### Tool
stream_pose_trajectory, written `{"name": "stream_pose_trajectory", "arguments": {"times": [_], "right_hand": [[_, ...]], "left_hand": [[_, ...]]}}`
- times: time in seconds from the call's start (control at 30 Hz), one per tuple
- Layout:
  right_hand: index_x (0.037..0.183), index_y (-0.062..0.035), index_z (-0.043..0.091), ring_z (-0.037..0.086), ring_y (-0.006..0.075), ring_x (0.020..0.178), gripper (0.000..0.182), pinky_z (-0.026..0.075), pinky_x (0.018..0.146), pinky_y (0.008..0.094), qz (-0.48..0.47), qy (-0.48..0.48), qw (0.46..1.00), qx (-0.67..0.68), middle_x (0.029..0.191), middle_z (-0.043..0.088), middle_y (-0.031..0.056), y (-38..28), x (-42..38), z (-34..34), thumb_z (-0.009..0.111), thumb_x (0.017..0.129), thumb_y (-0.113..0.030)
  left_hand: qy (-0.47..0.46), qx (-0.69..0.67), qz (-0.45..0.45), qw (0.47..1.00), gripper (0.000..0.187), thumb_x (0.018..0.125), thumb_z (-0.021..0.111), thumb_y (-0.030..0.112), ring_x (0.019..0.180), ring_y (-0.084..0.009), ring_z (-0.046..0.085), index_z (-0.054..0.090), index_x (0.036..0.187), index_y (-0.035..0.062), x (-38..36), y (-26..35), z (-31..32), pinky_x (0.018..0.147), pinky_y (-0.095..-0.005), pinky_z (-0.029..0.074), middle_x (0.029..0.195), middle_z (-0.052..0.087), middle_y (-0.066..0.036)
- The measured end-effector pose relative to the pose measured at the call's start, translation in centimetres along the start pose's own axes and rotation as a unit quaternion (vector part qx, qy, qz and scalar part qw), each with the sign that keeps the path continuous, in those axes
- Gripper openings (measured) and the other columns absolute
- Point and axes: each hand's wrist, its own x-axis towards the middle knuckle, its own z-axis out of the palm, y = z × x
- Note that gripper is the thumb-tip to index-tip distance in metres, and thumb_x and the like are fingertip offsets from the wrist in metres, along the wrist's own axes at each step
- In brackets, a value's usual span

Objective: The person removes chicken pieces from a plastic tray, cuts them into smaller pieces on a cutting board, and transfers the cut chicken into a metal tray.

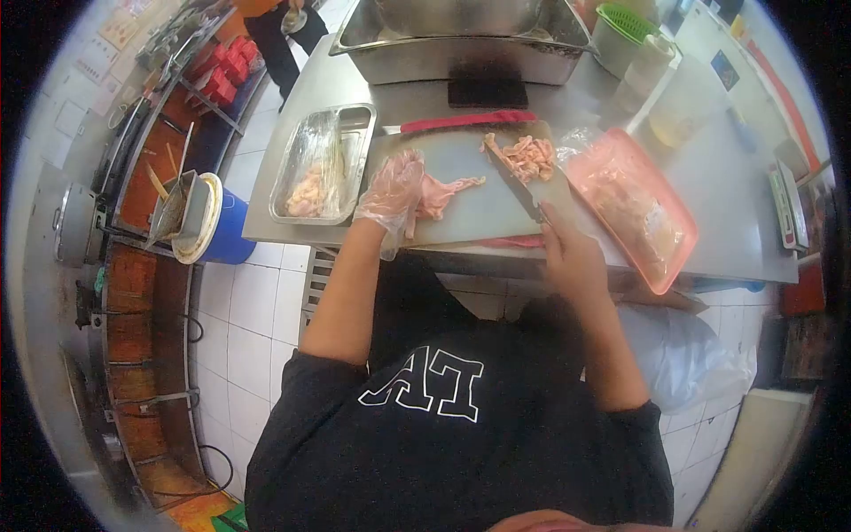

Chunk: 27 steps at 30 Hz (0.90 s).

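Note:
My left hand (395,188), in a clear plastic glove, is closed on a piece of raw meat (436,197) at the left of the pale cutting board (479,217). One thin strip of that meat stretches right across the board. My right hand (567,239) grips a knife (514,182) by its handle. The blade points up and left, and its edge lies beside a pile of cut meat strips (530,158) at the board's far right corner. The fingers of my left hand partly hide the meat under them.
Left of the board stands a metal tray (364,124) with plastic wrap and pale meat pieces. A pink tray (667,277) with bagged meat lies right. A large steel pan (425,68) and a green basket (628,22) are behind. Another person (282,53) stands far left, near a blue bin (232,226).

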Motion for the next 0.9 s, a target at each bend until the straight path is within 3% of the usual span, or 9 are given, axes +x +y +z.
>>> {"name": "stream_pose_trajectory", "arguments": {"times": [0.13,0.23,0.3,0.43,0.5,0.53,0.6,0.77,0.9], "right_hand": [[0.139,-0.0087,0.062,0.070,0.0399,0.106,0.038,0.053,0.089,0.0418,0.002,0.005,0.999,0.036,0.118,0.069,0.0280,-0.4,-0.4,-0.9,0.056,0.102,-0.018],[0.139,-0.0049,0.061,0.070,0.0361,0.110,0.038,0.052,0.092,0.0395,0.010,0.016,0.997,0.075,0.123,0.068,0.0266,-0.8,-0.6,-1.7,0.056,0.103,-0.016],[0.140,-0.0032,0.060,0.070,0.0343,0.112,0.038,0.051,0.094,0.0385,0.023,0.018,0.995,0.093,0.125,0.068,0.0259,-0.9,-0.6,-2.2,0.056,0.104,-0.016],[0.139,-0.0045,0.059,0.059,0.0392,0.127,0.040,0.045,0.108,0.0448,0.006,0.028,0.996,0.088,0.136,0.062,0.0230,-0.4,-0.7,-2.3,0.054,0.100,-0.012],[0.139,-0.0040,0.059,0.059,0.0390,0.128,0.040,0.045,0.109,0.0443,-0.010,0.037,0.997,0.070,0.136,0.062,0.0239,-0.4,-0.8,-2.1,0.055,0.100,-0.012],[0.138,-0.0054,0.060,0.062,0.0388,0.122,0.039,0.048,0.104,0.0450,-0.026,0.045,0.996,0.070,0.129,0.065,0.0244,-0.7,-1.0,-1.8,0.056,0.100,-0.014],[0.138,-0.0068,0.061,0.065,0.0387,0.116,0.039,0.050,0.100,0.0456,-0.040,0.052,0.995,0.072,0.122,0.068,0.0249,-1.6,-1.5,-1.1,0.057,0.101,-0.015],[0.138,-0.0183,0.064,0.068,0.0377,0.080,0.039,0.053,0.071,0.0495,-0.028,-0.061,0.997,0.044,0.084,0.069,0.0181,-3.5,-2.2,1.3,0.061,0.099,-0.023],[0.137,-0.0198,0.064,0.068,0.0394,0.080,0.039,0.054,0.071,0.0501,-0.043,-0.061,0.996,0.054,0.085,0.070,0.0188,-3.9,-1.5,2.0,0.061,0.099,-0.024]], "left_hand": [[0.004,-0.347,-0.152,0.925,0.017,0.103,0.054,0.019,0.099,-0.0300,0.065,0.062,0.110,0.0063,3.5,1.1,-1.6,0.086,-0.0428,0.055,0.105,0.067,-0.012],[-0.090,-0.344,0.020,0.934,0.035,0.093,0.072,0.031,0.097,-0.0222,0.067,0.063,0.111,0.0034,5.2,2.3,-3.9,0.083,-0.0348,0.055,0.107,0.067,-0.010],[-0.034,-0.725,-0.121,0.677,0.009,0.105,0.058,0.022,0.064,-0.0117,0.060,0.060,0.104,0.0126,5.4,6.6,-7.7,0.050,-0.0265,0.051,0.082,0.063,-0.001],[-0.023,-0.702,-0.076,0.708,0.033,0.100,0.065,0.036,0.082,-0.0147,0.067,0.062,0.118,0.0081,5.3,5.9,-7.0,0.062,-0.0284,0.054,0.102,0.068,-0.004],[-0.006,-0.783,-0.165,0.600,0.008,0.104,0.060,0.017,0.073,-0.0169,0.068,0.061,0.109,0.0107,4.1,6.6,-7.6,0.053,-0.0303,0.059,0.093,0.067,-0.006],[-0.008,-0.782,-0.165,0.601,0.008,0.104,0.060,0.017,0.073,-0.0169,0.068,0.061,0.109,0.0107,3.6,6.4,-6.9,0.053,-0.0303,0.059,0.093,0.067,-0.006],[0.004,-0.822,-0.275,0.499,0.011,0.103,0.062,0.015,0.078,-0.0190,0.070,0.062,0.112,0.0106,2.5,5.0,-4.4,0.055,-0.0333,0.061,0.101,0.069,-0.009],[0.034,-0.834,-0.291,0.467,0.014,0.101,0.065,0.016,0.077,-0.0193,0.070,0.062,0.114,0.0108,0.6,1.8,-0.9,0.051,-0.0312,0.059,0.104,0.071,-0.010],[-0.015,-0.854,-0.225,0.468,0.019,0.100,0.067,0.018,0.078,-0.0195,0.070,0.061,0.117,0.0118,0.1,1.7,-2.1,0.051,-0.0282,0.058,0.104,0.071,-0.010]]}}
